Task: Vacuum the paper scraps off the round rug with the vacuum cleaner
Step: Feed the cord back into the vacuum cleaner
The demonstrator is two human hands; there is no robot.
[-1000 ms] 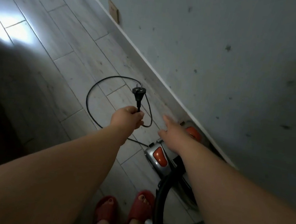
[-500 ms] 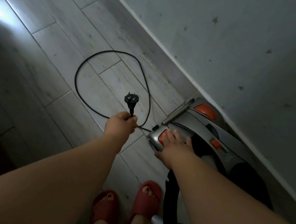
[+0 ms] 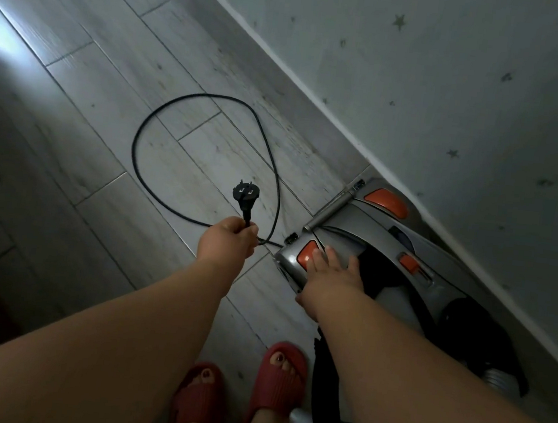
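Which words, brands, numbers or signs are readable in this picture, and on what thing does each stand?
None can be read.
The vacuum cleaner shows no legible brand or label; any marks on its orange buttons are too dim to tell.
The plug shows no readable marking.
The wall bears only small dark star-like spots.

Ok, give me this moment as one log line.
left hand: grips cord just below plug | right hand: flat on vacuum cleaner, at orange button | cord: looped on floor
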